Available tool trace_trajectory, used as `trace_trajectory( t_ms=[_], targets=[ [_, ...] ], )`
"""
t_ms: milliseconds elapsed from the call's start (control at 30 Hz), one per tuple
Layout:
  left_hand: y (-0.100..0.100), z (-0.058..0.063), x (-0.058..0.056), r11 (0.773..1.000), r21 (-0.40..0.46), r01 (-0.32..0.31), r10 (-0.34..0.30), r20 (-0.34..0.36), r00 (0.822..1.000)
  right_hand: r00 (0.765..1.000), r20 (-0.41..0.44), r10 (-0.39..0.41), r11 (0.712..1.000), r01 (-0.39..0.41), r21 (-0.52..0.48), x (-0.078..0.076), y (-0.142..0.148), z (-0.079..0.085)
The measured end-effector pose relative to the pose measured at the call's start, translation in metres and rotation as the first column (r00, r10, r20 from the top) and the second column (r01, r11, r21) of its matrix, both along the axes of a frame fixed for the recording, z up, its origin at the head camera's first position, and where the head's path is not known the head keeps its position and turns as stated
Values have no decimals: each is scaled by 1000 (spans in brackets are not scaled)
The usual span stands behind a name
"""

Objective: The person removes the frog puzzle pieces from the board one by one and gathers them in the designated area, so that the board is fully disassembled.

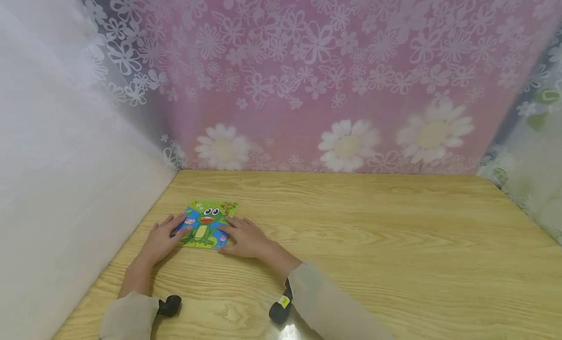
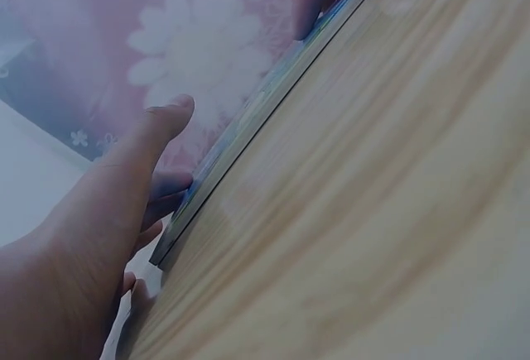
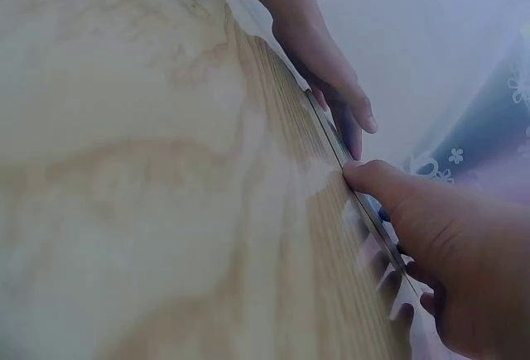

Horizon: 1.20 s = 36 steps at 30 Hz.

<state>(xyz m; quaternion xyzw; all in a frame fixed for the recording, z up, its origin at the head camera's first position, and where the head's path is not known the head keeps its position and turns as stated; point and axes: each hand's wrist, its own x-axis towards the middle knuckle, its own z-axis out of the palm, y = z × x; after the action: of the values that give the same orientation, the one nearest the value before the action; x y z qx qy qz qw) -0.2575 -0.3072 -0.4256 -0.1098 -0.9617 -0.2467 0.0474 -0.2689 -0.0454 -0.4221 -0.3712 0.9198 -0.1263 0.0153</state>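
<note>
A thin square board with a green frog picture (image 1: 203, 231) on a blue and green ground lies flat on the wooden table (image 1: 373, 242). At its left edge, my left hand (image 1: 161, 241) touches it with loosely extended fingers; the thumb is raised over the picture. My right hand (image 1: 246, 238) rests against the right side, fingertips over the picture's edge and thumb at the near right corner. Seen edge-on in the left wrist view, the board (image 2: 248, 132) shows its thin pale side between both hands. The right wrist view has the right thumb (image 3: 373, 176) against that near edge.
A pink flowered curtain (image 1: 307, 86) hangs behind the table's far edge. White sheeting (image 1: 66, 159) runs along the left side, close to my left arm. Black wrist devices (image 1: 170, 306) hang by both sleeves, above the near part of the table.
</note>
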Motion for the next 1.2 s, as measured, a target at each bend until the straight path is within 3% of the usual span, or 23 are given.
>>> trace_trajectory(
  t_ms=[467, 700, 1200],
  targets=[
    [14, -3, -2, 998, -16, 61, -61, -11, 998, 999, 21, 48, 998, -47, -49, -2, 29, 2],
    [21, -2, 0, 996, -27, 85, -84, 40, 996, 997, 26, 66, 996, -65, -57, -3, 39, 2],
    [41, -2, 7, 982, -77, 170, -164, 72, 984, 996, 49, 81, 994, -77, -72, 0, 67, 4]
  ],
)
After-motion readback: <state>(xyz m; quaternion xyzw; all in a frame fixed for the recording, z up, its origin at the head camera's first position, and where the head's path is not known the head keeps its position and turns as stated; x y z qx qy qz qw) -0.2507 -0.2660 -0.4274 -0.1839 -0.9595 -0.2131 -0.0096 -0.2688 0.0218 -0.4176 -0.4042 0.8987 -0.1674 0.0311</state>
